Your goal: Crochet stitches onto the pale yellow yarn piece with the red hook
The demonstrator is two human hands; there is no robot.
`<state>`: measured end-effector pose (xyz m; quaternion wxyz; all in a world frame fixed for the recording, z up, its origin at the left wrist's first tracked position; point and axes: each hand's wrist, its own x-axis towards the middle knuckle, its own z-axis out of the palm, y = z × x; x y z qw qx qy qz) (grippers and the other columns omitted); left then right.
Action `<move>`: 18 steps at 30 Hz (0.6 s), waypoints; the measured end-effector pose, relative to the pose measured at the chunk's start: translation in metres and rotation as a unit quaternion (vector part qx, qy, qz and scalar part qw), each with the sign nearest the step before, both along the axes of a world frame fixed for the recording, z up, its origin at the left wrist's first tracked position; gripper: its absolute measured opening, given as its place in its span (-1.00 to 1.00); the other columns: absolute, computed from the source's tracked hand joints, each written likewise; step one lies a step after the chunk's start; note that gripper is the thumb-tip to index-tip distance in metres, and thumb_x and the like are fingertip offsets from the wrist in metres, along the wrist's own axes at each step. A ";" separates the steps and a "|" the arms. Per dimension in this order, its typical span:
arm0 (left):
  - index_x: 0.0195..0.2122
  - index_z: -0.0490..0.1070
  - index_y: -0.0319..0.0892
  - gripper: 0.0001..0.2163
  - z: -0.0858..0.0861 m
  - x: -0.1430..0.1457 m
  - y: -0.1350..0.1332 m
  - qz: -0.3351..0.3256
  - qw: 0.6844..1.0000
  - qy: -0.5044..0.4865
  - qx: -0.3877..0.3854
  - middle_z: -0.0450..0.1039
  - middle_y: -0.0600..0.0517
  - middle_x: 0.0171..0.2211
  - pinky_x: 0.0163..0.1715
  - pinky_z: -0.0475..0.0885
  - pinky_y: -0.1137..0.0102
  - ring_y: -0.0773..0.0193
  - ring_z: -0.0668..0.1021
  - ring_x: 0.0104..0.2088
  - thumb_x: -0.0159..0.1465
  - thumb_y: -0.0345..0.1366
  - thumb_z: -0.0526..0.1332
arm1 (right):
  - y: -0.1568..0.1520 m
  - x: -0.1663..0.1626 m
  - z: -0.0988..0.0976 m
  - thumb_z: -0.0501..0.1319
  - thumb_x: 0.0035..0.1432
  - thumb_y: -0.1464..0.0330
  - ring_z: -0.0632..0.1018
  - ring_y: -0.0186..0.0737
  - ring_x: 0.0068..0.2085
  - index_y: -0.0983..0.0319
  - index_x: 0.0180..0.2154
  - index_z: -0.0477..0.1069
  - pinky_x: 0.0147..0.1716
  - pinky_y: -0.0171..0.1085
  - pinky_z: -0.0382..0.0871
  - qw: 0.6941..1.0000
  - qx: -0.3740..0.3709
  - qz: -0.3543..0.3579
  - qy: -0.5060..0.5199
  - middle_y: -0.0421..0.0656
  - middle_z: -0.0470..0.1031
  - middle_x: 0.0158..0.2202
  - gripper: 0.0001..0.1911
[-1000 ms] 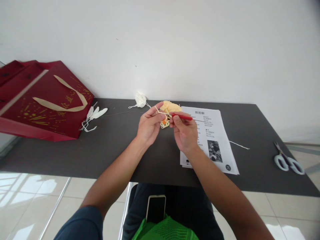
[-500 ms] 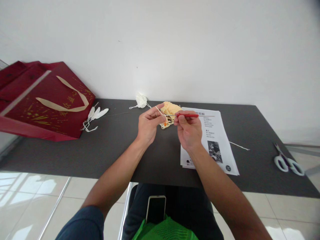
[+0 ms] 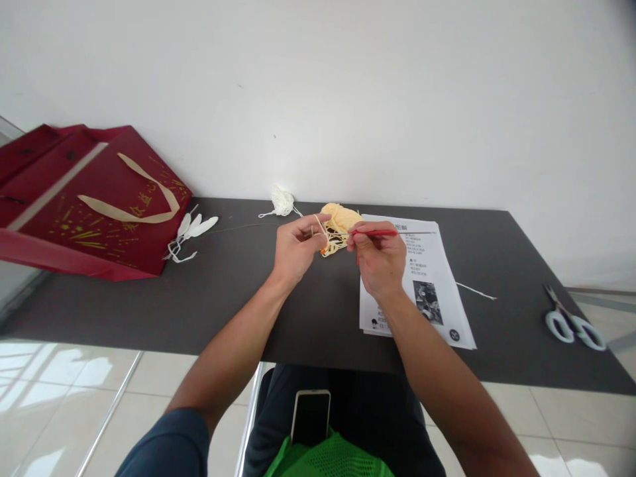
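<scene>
Above the dark table, my left hand pinches a small cream crochet piece with an orange spot, yarn running over its fingers. My right hand is closed on a red-handled crochet hook that points left into the piece. Just behind the hands lies a pale yellow yarn ball. A strand leads back to a small white yarn bundle near the wall.
A printed instruction sheet lies right of my hands, a loose white strand beside it. Scissors sit at the table's right end. A red gift bag and white pieces lie left. A phone rests on my lap.
Both hands have shifted slightly right and lower. The hook's handle has slid right and its tip sits deeper by the crochet piece. The view has tilted a little.
</scene>
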<state>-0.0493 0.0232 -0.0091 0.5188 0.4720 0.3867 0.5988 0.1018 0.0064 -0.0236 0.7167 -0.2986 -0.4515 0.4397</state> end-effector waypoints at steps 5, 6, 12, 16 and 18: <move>-0.22 0.67 -0.18 -0.70 -0.001 -0.004 0.001 -0.039 0.999 0.010 0.013 0.43 0.14 -0.55 -0.48 0.28 0.44 0.43 0.39 -0.55 0.02 -0.50 0.32 | 0.000 0.001 0.003 0.44 0.12 0.40 0.54 -0.36 -0.44 0.13 -0.32 0.54 -0.42 -0.29 0.42 0.999 -0.012 0.028 0.034 -0.26 0.60 -0.33 -0.88; -0.22 0.67 -0.18 -0.71 -0.001 -0.004 0.001 -0.047 0.999 0.007 0.011 0.43 0.14 -0.55 -0.48 0.27 0.44 0.43 0.39 -0.55 0.02 -0.50 0.32 | 0.000 0.001 0.003 0.45 0.11 0.39 0.54 -0.37 -0.44 0.13 -0.33 0.54 -0.44 -0.30 0.41 0.999 -0.016 0.032 0.040 -0.26 0.60 -0.34 -0.88; -0.29 0.67 -0.23 -0.72 0.005 -0.007 0.002 -0.097 0.993 -0.041 -0.058 0.46 0.10 -0.55 -0.52 0.20 0.45 0.43 0.39 -0.58 -0.06 -0.48 0.32 | 0.000 0.000 0.006 0.47 0.10 0.37 0.53 -0.37 -0.45 0.14 -0.34 0.54 -0.46 -0.30 0.38 0.997 -0.015 0.053 0.056 -0.25 0.60 -0.35 -0.87; -0.33 0.65 -0.28 -0.73 0.008 -0.009 0.003 -0.145 0.980 -0.084 -0.105 0.44 0.07 -0.59 -0.54 0.16 0.45 0.43 0.35 -0.60 -0.11 -0.47 0.31 | -0.001 0.000 0.007 0.47 0.10 0.35 0.54 -0.37 -0.44 0.13 -0.33 0.54 -0.45 -0.30 0.39 0.997 -0.006 0.066 0.051 -0.25 0.59 -0.34 -0.86; -0.34 0.63 -0.31 -0.73 0.009 -0.010 0.004 -0.170 0.972 -0.101 -0.124 0.40 0.06 -0.63 -0.56 0.13 0.45 0.42 0.33 -0.62 -0.12 -0.46 0.29 | -0.002 0.000 0.008 0.48 0.10 0.33 0.53 -0.37 -0.44 0.13 -0.33 0.53 -0.45 -0.30 0.40 0.996 -0.007 0.070 0.045 -0.26 0.59 -0.34 -0.85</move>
